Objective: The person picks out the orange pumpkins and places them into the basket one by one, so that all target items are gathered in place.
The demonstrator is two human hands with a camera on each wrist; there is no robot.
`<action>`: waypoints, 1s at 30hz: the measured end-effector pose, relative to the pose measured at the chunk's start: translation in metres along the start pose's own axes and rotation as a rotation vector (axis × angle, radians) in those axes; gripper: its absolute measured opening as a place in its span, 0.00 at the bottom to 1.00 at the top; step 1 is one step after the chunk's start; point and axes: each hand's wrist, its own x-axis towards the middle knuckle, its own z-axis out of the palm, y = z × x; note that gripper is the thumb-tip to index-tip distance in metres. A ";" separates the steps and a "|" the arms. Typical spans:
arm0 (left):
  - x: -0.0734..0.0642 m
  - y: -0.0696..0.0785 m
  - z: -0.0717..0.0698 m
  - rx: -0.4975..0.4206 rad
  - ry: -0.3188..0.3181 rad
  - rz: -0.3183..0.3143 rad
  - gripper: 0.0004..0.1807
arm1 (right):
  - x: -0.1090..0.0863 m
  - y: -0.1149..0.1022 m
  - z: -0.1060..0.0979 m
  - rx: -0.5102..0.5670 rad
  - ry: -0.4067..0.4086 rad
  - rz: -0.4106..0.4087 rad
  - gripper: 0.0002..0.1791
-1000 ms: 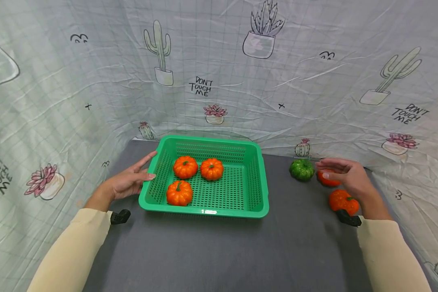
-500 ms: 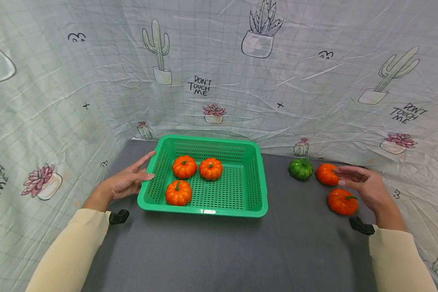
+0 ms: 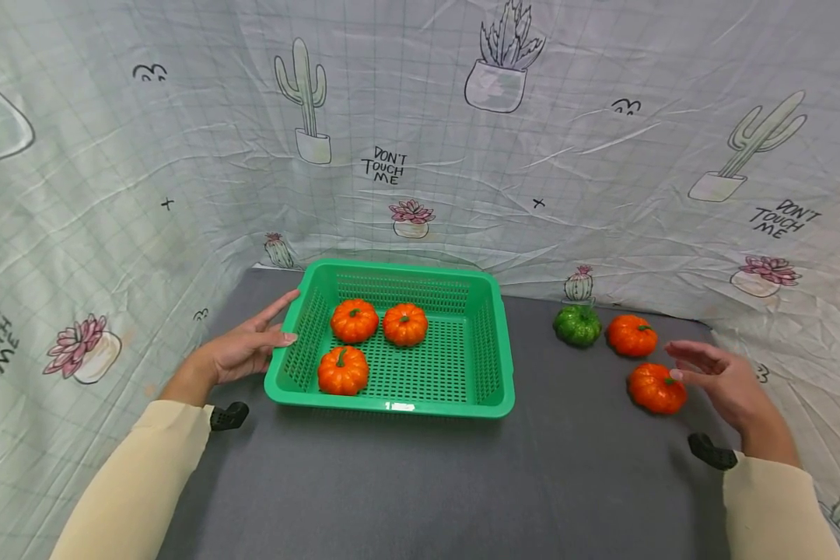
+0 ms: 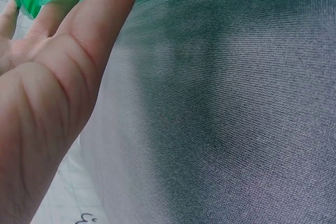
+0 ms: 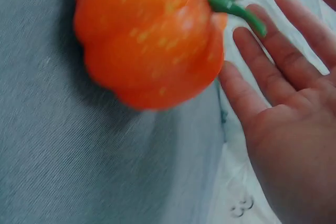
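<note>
A green plastic basket [image 3: 486,408] with slotted walls stands on the dark grey cloth, with three small orange pumpkins inside, one of them a front pumpkin [image 3: 343,371]. My left hand [image 3: 248,344] rests its fairly straight fingers and thumb against the basket's left side. On the right, my right hand [image 3: 728,385] hovers empty beside a near orange pumpkin [image 3: 654,389], fingers extended. The right wrist view shows that pumpkin's green stem [image 5: 239,13] close to the fingertips. Behind it sit a second orange pumpkin [image 3: 631,336] and a green pumpkin [image 3: 577,325].
A pale curtain [image 3: 434,117] printed with cacti hangs behind and on both sides. Grey cloth [image 3: 420,482] covers the surface in front of the basket. Each wrist wears a small black device, such as the left wrist device [image 3: 229,417].
My right hand has moved right and toward me, away from the rear orange pumpkin, which is now fully uncovered. The left hand and the basket have stayed in place.
</note>
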 end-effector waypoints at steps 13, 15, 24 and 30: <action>0.000 -0.001 -0.002 -0.002 0.007 -0.006 0.50 | -0.004 0.025 0.008 -0.272 -0.086 0.020 0.33; 0.000 -0.001 -0.001 -0.003 0.005 -0.006 0.50 | -0.004 0.026 0.010 -0.303 -0.079 0.048 0.35; 0.001 -0.001 -0.001 -0.025 0.000 -0.008 0.50 | -0.003 0.022 0.016 -0.312 -0.069 0.146 0.40; 0.001 -0.001 -0.001 -0.016 0.004 -0.016 0.50 | 0.000 0.019 0.019 -0.327 -0.076 0.201 0.43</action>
